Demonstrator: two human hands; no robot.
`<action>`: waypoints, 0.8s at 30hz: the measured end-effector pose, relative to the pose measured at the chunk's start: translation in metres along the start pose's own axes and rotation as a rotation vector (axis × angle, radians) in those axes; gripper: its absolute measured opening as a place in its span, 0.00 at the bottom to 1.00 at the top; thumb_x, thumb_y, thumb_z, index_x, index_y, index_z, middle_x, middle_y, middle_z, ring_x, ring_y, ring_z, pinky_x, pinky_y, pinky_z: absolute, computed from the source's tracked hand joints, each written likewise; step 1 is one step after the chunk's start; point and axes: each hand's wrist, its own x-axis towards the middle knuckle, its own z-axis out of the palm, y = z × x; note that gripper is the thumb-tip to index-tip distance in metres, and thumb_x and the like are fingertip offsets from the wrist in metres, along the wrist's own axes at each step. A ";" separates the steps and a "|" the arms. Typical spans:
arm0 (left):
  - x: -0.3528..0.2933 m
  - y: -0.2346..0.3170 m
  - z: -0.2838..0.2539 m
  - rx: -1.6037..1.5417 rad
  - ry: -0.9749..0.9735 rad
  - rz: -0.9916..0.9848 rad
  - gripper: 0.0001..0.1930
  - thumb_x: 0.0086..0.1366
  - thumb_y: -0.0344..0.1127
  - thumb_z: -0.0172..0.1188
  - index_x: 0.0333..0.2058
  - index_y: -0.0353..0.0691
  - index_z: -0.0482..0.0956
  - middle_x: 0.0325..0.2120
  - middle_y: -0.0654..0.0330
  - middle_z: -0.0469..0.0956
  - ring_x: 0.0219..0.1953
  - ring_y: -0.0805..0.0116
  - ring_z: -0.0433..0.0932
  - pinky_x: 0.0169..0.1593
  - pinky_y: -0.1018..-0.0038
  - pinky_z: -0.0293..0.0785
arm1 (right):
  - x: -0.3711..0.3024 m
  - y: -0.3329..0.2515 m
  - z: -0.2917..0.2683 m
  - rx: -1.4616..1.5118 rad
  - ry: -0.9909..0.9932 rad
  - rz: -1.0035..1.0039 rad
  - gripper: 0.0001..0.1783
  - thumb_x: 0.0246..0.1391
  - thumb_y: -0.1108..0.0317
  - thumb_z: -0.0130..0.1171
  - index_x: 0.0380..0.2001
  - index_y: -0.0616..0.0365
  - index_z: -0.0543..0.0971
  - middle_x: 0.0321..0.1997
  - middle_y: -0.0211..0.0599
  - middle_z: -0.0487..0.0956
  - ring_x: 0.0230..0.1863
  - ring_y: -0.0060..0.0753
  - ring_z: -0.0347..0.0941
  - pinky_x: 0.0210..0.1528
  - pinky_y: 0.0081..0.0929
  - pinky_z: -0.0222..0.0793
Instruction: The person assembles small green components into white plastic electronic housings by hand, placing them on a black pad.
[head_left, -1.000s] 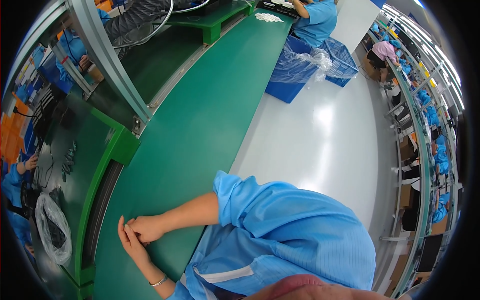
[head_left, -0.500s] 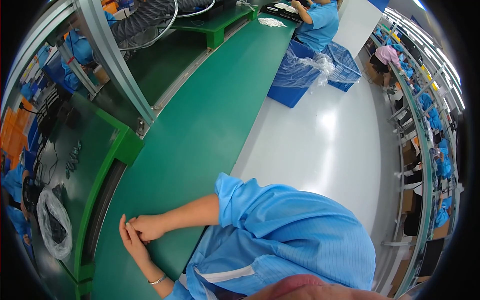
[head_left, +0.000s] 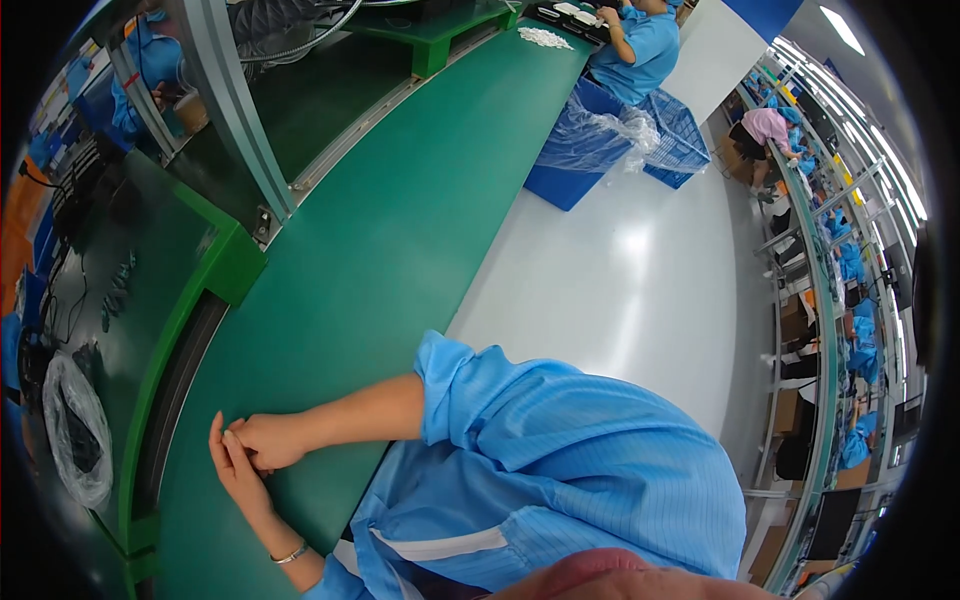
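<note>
At eight o'clock, over flat green bench (head_left: 370, 260): bare left hand (head_left: 241, 482), fingers extended, touches bare right hand (head_left: 275, 440); latter's grip unclear.

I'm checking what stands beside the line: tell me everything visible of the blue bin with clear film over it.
The blue bin is box-shaped, with plain walls that look like plastic. It stands upright on the pale floor, beside the long green table and near a co-worker in blue. Thin clear film drapes over its top and bunches toward the blue lattice crate on its right. What it holds cannot be made out, nor whether it touches the table or the crate.
</note>
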 end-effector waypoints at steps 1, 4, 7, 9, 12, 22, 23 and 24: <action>0.000 0.001 0.000 0.001 0.001 -0.004 0.19 0.70 0.42 0.47 0.55 0.41 0.68 0.41 0.57 0.74 0.39 0.73 0.72 0.41 0.79 0.70 | 0.000 0.000 0.000 -0.021 -0.031 -0.002 0.09 0.46 0.77 0.49 0.33 0.65 0.73 0.23 0.41 0.78 0.26 0.35 0.77 0.28 0.29 0.73; 0.000 0.004 -0.001 -0.002 0.002 -0.033 0.19 0.70 0.42 0.47 0.55 0.41 0.68 0.41 0.57 0.74 0.39 0.73 0.72 0.41 0.80 0.70 | 0.003 0.001 0.000 -0.033 -0.055 0.001 0.09 0.46 0.77 0.50 0.33 0.65 0.74 0.24 0.41 0.78 0.27 0.35 0.77 0.28 0.29 0.73; 0.000 0.005 -0.003 0.015 -0.001 -0.004 0.19 0.70 0.42 0.47 0.55 0.41 0.68 0.41 0.58 0.74 0.39 0.73 0.72 0.41 0.80 0.70 | 0.003 -0.004 0.002 0.001 0.020 -0.015 0.06 0.40 0.79 0.52 0.26 0.65 0.77 0.21 0.41 0.78 0.25 0.36 0.77 0.27 0.30 0.74; -0.001 0.002 -0.003 0.003 0.000 -0.007 0.19 0.70 0.42 0.47 0.55 0.41 0.68 0.41 0.58 0.74 0.39 0.73 0.72 0.41 0.80 0.70 | 0.000 -0.005 0.001 0.005 0.027 -0.025 0.06 0.41 0.78 0.52 0.26 0.65 0.77 0.21 0.41 0.79 0.25 0.35 0.77 0.27 0.30 0.74; -0.001 -0.002 -0.002 -0.006 -0.001 -0.012 0.19 0.69 0.42 0.47 0.55 0.41 0.68 0.41 0.58 0.74 0.39 0.73 0.72 0.42 0.80 0.70 | 0.000 -0.001 0.002 0.022 0.026 -0.014 0.06 0.41 0.78 0.52 0.26 0.66 0.77 0.21 0.41 0.79 0.25 0.35 0.77 0.27 0.30 0.74; -0.001 0.000 0.001 -0.026 -0.011 -0.016 0.19 0.69 0.43 0.48 0.55 0.41 0.68 0.40 0.57 0.75 0.38 0.73 0.73 0.40 0.80 0.71 | 0.000 -0.001 -0.003 -0.037 -0.065 0.022 0.11 0.46 0.79 0.50 0.35 0.66 0.74 0.27 0.44 0.79 0.29 0.36 0.78 0.31 0.30 0.76; -0.001 0.000 0.000 -0.025 -0.011 -0.015 0.19 0.69 0.43 0.48 0.55 0.41 0.68 0.40 0.57 0.75 0.38 0.73 0.73 0.40 0.80 0.71 | 0.000 0.000 -0.002 -0.038 -0.065 0.021 0.11 0.46 0.79 0.50 0.35 0.66 0.74 0.27 0.44 0.79 0.29 0.36 0.78 0.31 0.30 0.76; -0.001 0.000 0.000 -0.016 -0.009 -0.016 0.19 0.69 0.43 0.48 0.55 0.41 0.68 0.40 0.57 0.75 0.38 0.73 0.73 0.40 0.80 0.71 | 0.001 0.001 -0.001 -0.028 -0.062 0.023 0.11 0.46 0.79 0.50 0.35 0.66 0.74 0.27 0.44 0.79 0.29 0.36 0.78 0.31 0.30 0.76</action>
